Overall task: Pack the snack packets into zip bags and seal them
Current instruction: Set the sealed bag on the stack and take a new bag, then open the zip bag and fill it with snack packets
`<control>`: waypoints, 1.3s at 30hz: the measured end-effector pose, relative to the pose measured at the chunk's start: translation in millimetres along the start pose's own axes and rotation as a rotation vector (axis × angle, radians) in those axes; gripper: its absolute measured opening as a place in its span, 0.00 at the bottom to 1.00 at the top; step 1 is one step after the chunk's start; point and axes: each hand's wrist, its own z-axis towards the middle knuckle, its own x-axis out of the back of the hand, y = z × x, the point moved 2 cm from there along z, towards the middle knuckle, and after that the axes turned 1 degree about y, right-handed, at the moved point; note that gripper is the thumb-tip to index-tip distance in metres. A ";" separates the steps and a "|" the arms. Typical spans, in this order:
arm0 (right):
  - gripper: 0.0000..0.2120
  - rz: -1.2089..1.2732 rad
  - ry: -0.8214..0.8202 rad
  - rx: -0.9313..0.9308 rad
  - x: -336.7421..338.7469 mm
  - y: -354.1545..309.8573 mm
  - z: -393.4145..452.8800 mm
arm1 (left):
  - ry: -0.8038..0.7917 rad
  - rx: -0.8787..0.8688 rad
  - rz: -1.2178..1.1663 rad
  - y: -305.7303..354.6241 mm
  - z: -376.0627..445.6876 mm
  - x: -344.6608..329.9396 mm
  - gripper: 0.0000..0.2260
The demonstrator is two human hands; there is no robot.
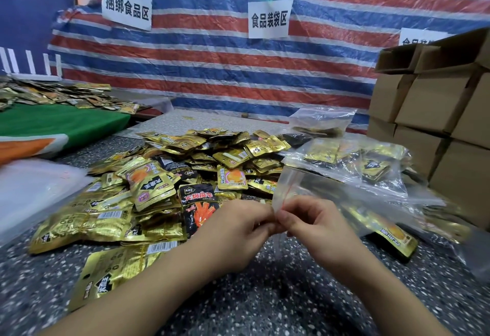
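Clear zip bag [297, 190] with red strip held up between both hands. Left hand [238, 232] and right hand [313, 227] pinch its corner. Gold snack packets [159, 190] piled beyond left hand. Filled bags [358, 160] beyond right hand. Wall sign [270, 19] reads 食品装袋区.

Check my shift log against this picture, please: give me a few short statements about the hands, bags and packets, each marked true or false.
1. Both the left hand and the right hand pinch the edge of a clear zip bag. True.
2. The loose snack packets are stacked in neat rows. False: they lie in a jumbled heap.
3. Cardboard boxes stand stacked at the right. True.
4. The filled zip bags lie left of the heap. False: they lie to its right.
5. The backdrop tarp is plain green. False: it has red, blue and white stripes.
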 end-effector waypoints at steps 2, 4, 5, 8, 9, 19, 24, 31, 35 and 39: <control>0.07 0.034 -0.015 -0.007 3.4 -1.4 -0.8 | -0.019 -0.003 -0.030 1.1 0.1 0.9 0.07; 0.07 0.023 0.008 -0.017 6.1 -0.8 -0.3 | -0.032 0.012 -0.095 3.5 0.6 1.0 0.08; 0.07 0.024 0.035 -0.020 6.2 -0.1 0.3 | -0.038 0.038 -0.142 5.5 0.9 0.2 0.11; 0.11 0.008 0.225 -0.024 9.1 3.7 4.4 | 0.029 0.159 -0.266 6.7 4.2 1.6 0.11; 0.12 -0.010 0.334 -0.035 14.2 5.0 5.1 | 0.084 0.222 -0.290 3.9 6.1 4.8 0.12; 0.18 -0.256 0.691 0.028 28.0 0.7 1.5 | 0.270 0.252 -0.075 -10.6 6.4 17.4 0.05; 0.17 -0.218 0.714 0.017 30.6 3.1 0.9 | 0.268 -0.181 0.141 17.4 -0.8 21.2 0.15; 0.16 -0.087 0.714 0.043 32.5 8.0 1.3 | 0.000 -0.248 0.472 25.1 -5.9 0.1 0.24; 0.17 0.049 0.656 0.138 31.6 -2.7 2.1 | 0.200 -0.107 0.228 18.4 -1.6 8.0 0.10; 0.15 0.042 0.770 0.153 47.4 -3.2 2.7 | 0.320 0.022 -0.228 19.7 0.5 19.9 0.11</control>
